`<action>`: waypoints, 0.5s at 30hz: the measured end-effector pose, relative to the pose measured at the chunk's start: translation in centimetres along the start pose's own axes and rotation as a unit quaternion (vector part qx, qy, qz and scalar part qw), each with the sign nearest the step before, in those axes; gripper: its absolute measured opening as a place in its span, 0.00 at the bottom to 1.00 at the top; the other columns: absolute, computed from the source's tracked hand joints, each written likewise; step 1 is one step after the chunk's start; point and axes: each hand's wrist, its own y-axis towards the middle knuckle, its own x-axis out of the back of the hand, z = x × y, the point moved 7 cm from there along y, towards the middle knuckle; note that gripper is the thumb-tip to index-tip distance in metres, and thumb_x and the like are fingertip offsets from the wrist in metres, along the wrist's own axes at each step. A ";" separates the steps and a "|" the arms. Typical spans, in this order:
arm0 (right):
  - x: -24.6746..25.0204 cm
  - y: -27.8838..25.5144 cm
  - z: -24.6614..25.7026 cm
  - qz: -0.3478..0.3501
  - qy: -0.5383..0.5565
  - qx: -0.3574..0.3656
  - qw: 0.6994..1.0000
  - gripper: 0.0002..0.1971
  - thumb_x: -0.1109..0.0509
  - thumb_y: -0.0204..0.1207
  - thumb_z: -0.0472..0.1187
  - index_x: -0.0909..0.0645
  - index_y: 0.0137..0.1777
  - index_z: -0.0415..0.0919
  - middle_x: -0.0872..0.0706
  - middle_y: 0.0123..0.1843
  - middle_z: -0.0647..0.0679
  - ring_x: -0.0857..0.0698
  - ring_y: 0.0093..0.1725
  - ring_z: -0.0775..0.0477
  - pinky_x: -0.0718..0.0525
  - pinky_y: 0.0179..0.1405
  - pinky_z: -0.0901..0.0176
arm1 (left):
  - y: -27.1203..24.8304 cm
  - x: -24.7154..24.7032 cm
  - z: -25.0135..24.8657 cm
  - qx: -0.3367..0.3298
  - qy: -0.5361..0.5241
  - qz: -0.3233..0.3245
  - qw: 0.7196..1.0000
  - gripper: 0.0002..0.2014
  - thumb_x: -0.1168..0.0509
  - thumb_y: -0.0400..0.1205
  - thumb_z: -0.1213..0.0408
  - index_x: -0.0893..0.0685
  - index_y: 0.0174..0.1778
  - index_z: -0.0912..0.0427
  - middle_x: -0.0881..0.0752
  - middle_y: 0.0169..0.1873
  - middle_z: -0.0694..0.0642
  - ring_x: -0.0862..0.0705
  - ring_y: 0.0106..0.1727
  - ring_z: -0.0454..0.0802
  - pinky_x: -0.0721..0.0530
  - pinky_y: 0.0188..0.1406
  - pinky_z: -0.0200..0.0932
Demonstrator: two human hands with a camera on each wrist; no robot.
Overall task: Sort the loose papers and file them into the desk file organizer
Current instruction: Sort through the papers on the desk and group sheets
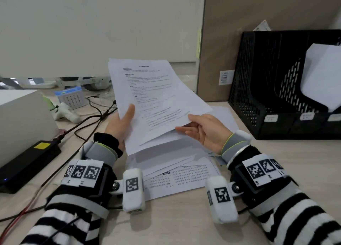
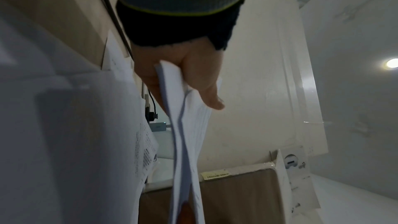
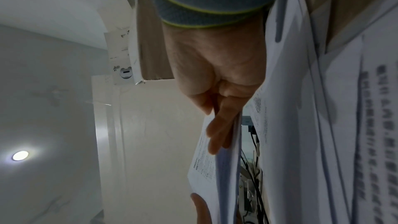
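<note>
Both wrists, in striped sleeves and strapped with marker-covered camera rigs, sat closest to the head camera, with more loose papers (image 1: 177, 178) spread on the table (image 1: 184, 226) between them. Above those sheets, the left hand (image 1: 122, 122) gripped a raised sheaf of papers (image 1: 155, 97) at its lower left edge, thumb on the printed face and fingers behind. The right hand (image 1: 202, 129) pinched the sheaf's lower right corner, its fingers curled under the bottom edge. From the left wrist view the sheaf (image 2: 183, 125) showed as several sheets seen edge-on, so it was a bundle and not 1 page.

The sheaf's long axis ran away from the person and tilted upward, printed side facing them. The black desk file organizer (image 1: 258, 89) stood well apart to the right and farther back, with white paper (image 1: 321, 74) already in one slot. The right hand was the nearer one to it, so filing would likely mean swinging the sheaf rightward and turning it upright to drop into a slot.
</note>
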 end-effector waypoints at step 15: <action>3.4 0.7 3.4 -0.189 -0.304 0.192 0.914 0.29 0.33 0.78 0.50 0.33 0.78 0.50 0.24 0.74 0.54 0.26 0.73 0.53 0.27 0.75 0.49 | -1.0 -0.6 -2.3 -0.116 0.026 -0.012 0.993 0.10 0.33 0.81 0.68 0.16 0.58 0.59 0.11 0.52 0.56 0.11 0.50 0.54 0.13 0.51 0.51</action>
